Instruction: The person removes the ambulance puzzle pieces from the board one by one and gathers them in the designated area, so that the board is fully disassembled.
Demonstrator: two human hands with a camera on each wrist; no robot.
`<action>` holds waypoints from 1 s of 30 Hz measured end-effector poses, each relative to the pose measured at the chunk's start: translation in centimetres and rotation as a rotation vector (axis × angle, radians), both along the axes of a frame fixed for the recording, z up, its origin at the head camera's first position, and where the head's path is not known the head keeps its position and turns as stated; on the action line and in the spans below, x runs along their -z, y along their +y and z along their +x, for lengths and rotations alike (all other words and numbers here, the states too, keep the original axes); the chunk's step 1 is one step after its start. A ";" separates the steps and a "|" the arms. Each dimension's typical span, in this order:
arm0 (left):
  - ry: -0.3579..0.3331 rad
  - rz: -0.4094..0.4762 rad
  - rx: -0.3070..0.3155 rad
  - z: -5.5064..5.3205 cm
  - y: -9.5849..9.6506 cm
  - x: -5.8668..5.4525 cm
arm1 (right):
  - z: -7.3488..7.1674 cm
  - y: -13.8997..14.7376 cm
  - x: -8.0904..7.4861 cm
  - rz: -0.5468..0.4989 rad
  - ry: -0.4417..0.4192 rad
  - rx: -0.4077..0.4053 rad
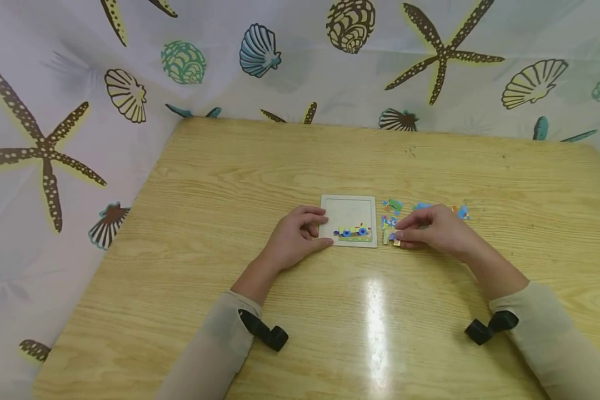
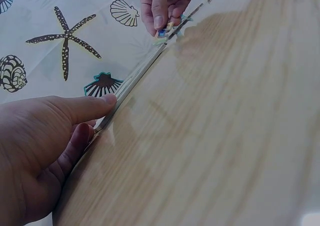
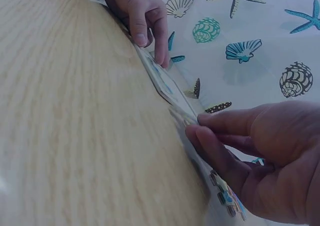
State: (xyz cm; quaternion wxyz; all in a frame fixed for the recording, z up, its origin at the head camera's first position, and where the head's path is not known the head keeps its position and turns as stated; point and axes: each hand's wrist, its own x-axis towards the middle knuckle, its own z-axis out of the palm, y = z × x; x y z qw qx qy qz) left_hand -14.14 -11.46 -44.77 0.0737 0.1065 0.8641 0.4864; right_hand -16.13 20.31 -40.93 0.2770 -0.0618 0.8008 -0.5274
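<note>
A square puzzle tray (image 1: 350, 208) lies on the table, with joined pieces showing a yellow and blue vehicle (image 1: 352, 232) along its lower part. My left hand (image 1: 296, 236) rests at the tray's left side, fingertips on the rim and thumb by the lower corner. In the left wrist view the thumb lies along the tray's edge. Just right of the tray, my right hand (image 1: 432, 230) pinches a small colourful puzzle piece (image 2: 162, 33) between thumb and fingertips. Loose puzzle pieces (image 1: 393, 206) lie around that hand, some partly hidden beneath it.
The wood-grain table (image 1: 230, 178) extends on all sides of the tray. Behind and to the left hangs a white cloth (image 1: 300, 72) printed with shells and starfish. A black camera strap (image 1: 264, 330) circles each sleeved wrist.
</note>
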 end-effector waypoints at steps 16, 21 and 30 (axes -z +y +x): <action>-0.010 0.007 -0.001 0.1 -0.1 -0.1 | 0.6 -1.3 -0.4 0.221 0.152 -0.058; -0.017 0.003 -0.002 0.2 -0.1 -0.1 | 0.5 -1.6 -0.6 0.202 0.153 -0.056; -0.013 0.001 -0.005 0.2 -0.1 -0.2 | -0.3 -3.8 -0.9 0.136 0.150 -0.130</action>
